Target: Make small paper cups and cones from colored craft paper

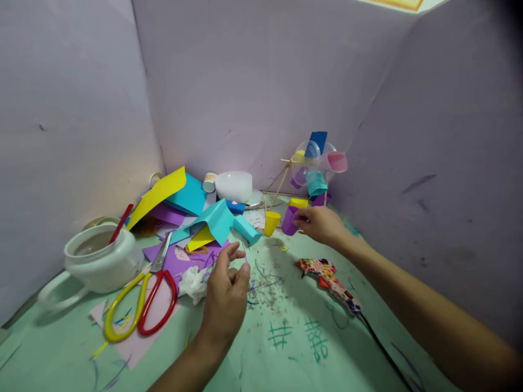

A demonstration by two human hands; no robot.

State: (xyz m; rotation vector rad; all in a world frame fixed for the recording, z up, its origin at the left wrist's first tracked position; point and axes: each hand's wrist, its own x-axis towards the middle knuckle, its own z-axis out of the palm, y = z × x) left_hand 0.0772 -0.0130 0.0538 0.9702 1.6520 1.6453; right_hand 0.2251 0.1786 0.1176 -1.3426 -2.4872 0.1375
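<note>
My right hand (322,224) reaches to the back of the green table and grips a small purple cup (290,220), which stands beside a yellow cup (272,222). Just behind them rises a wheel of small coloured cups (316,163) mounted on wooden sticks. My left hand (226,294) hovers over the middle of the table with its fingers loosely curled. Nothing shows between them. It is nearest to a crumpled white tissue (193,283).
Yellow-and-red scissors (141,302) lie at the left on pink paper. A white pot (98,258) with a red stick stands far left. Coloured paper sheets (192,209) and a white bowl (233,185) crowd the back. A patterned glue gun (329,277) lies at the right.
</note>
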